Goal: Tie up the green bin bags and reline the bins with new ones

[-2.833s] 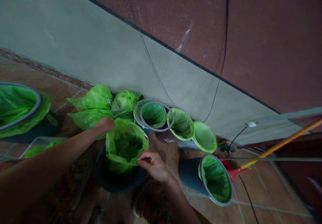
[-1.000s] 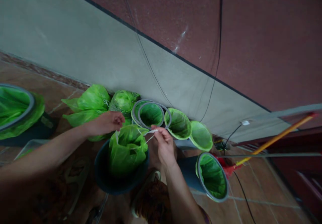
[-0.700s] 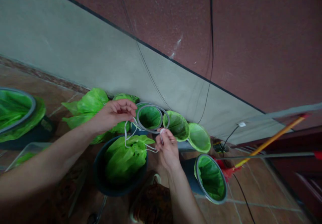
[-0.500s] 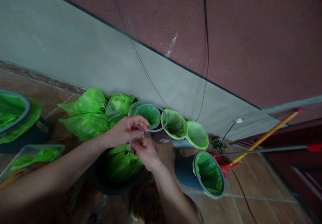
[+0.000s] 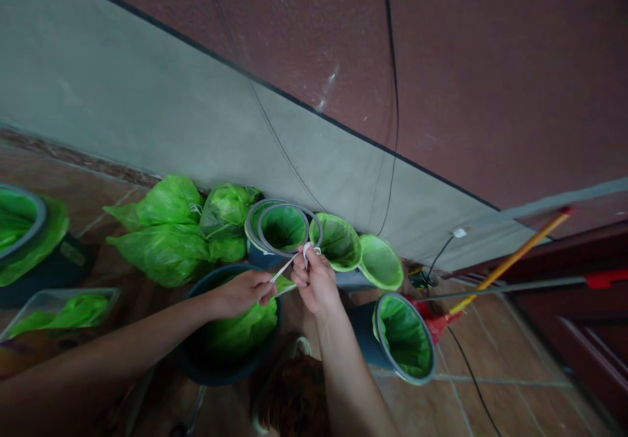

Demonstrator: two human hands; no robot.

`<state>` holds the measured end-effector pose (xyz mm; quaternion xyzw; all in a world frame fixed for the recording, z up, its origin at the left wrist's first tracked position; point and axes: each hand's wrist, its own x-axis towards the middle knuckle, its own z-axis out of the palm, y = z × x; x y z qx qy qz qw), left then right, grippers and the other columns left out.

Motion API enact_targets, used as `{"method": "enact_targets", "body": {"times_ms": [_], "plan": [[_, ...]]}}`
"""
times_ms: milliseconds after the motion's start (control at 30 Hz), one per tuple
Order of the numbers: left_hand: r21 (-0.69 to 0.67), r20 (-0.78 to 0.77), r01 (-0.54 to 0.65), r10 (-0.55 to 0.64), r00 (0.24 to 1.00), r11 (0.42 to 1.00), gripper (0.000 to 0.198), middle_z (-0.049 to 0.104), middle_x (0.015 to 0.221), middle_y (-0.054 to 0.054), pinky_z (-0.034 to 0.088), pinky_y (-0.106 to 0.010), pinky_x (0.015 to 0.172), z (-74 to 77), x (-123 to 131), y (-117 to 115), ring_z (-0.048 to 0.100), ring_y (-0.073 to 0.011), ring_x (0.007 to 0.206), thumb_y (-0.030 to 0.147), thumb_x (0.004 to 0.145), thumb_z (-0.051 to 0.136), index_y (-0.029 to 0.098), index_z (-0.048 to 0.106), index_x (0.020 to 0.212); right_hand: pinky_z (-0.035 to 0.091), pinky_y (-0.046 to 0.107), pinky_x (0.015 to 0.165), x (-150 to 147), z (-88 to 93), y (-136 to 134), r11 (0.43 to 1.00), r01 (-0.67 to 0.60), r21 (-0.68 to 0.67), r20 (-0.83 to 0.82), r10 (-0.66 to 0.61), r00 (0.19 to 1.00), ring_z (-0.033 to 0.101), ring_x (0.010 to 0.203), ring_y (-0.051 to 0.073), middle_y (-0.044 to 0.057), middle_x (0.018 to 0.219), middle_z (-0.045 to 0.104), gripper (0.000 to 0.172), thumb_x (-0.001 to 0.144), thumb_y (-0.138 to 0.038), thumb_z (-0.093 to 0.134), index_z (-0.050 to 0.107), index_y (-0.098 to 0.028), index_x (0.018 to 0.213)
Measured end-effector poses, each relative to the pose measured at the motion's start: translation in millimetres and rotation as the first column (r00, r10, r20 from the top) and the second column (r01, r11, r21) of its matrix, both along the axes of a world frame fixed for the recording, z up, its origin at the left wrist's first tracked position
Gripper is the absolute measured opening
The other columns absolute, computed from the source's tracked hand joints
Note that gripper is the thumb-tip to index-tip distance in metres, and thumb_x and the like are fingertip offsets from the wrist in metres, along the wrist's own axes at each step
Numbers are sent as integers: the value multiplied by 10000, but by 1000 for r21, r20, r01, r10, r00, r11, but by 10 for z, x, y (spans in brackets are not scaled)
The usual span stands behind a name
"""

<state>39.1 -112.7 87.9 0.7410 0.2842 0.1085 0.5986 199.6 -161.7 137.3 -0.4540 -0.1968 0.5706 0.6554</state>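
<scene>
A white drawstring (image 5: 283, 269) runs taut between my two hands. My left hand (image 5: 248, 293) pinches one end of it. Closed around the looped other end is my right hand (image 5: 314, 279). Below them a green garbage bag (image 5: 243, 332) lies inside a dark blue bin (image 5: 196, 365), and a bit of green plastic rises between my hands. Just beyond my right hand stand bins with a loose grey ring (image 5: 321, 231) lying on top.
Tied green bags (image 5: 171, 250) lie along the wall at left. Lined bins (image 5: 383, 263) stand right of centre, one tilted bin (image 5: 405, 339) nearer. A clear tray (image 5: 110, 303) holds green plastic. A yellow-handled tool (image 5: 520, 250) leans at right.
My hands have moved apart, the right one to the right and upward, the left one down. The white drawstring is now stretched between them.
</scene>
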Motion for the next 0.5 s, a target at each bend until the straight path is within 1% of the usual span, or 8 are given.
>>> {"method": "enact_targets", "body": {"times_ms": [100, 167, 200, 267, 333, 367, 433, 500], "plan": [[-24, -66, -232, 230, 971, 972, 308, 540, 564, -12, 396, -307, 605, -105, 9, 26, 510, -165, 563, 386, 864, 391, 183, 581, 732, 144, 165, 381, 43, -15, 5, 991, 136, -17, 1, -136, 991, 223, 399, 19, -96, 544, 486, 323, 702, -369, 787, 623, -192, 915], [-62, -91, -370, 364, 927, 927, 286, 495, 533, 3, 368, -304, 566, -158, 35, 71, 471, -158, 528, 374, 850, 396, 182, 568, 725, 142, 168, 382, -20, -23, -8, 987, 160, -22, 21, -160, 987, 239, 402, 24, -87, 559, 511, 342, 700, -353, 786, 627, -207, 966], [-69, -99, -398, 391, 915, 915, 281, 476, 524, 11, 357, -302, 556, -175, 52, 84, 455, -154, 519, 382, 841, 409, 184, 560, 712, 141, 170, 383, -72, -20, -17, 990, 139, -12, 29, -139, 990, 244, 403, 25, -84, 562, 516, 357, 701, -361, 788, 629, -212, 984], [-60, -85, -329, 323, 943, 943, 274, 445, 522, 24, 343, -295, 556, -187, 92, 69, 431, -145, 520, 398, 820, 440, 199, 525, 651, 143, 178, 383, -183, 3, -31, 999, 45, 31, 37, -46, 998, 246, 403, 28, -82, 553, 504, 364, 715, -399, 784, 634, -211, 988], [-27, -40, -132, 131, 991, 991, 269, 448, 537, 23, 346, -288, 578, -166, 125, -7, 438, -143, 540, 376, 797, 466, 208, 491, 589, 146, 185, 383, -259, 37, -28, 996, -42, 79, 41, 39, 998, 237, 403, 28, -80, 543, 484, 337, 745, -440, 763, 640, -204, 952], [-3, -19, -24, 24, 1000, 1000, 258, 470, 554, 19, 353, -284, 596, -144, 136, -60, 458, -145, 559, 350, 790, 469, 206, 501, 578, 144, 187, 383, -273, 54, -19, 994, -64, 94, 39, 60, 997, 226, 404, 28, -80, 539, 473, 320, 762, -449, 749, 641, -200, 931], [43, -16, 138, -137, 990, 989, 206, 530, 595, 13, 364, -274, 624, -91, 145, -163, 503, -154, 602, 302, 772, 482, 204, 586, 624, 137, 186, 383, -255, 70, 13, 992, -55, 109, 29, 52, 998, 195, 406, 28, -82, 534, 459, 283, 787, -438, 728, 641, -199, 911], [75, -58, 199, -195, 979, 977, 204, 564, 619, 10, 358, -265, 617, -49, 141, -220, 517, -160, 617, 314, 775, 506, 205, 658, 695, 175, 179, 388, -197, 50, 51, 995, -19, 99, 17, 18, 1000, 212, 410, 31, -77, 557, 490, 259, 796, -410, 718, 645, -200, 929]]}}
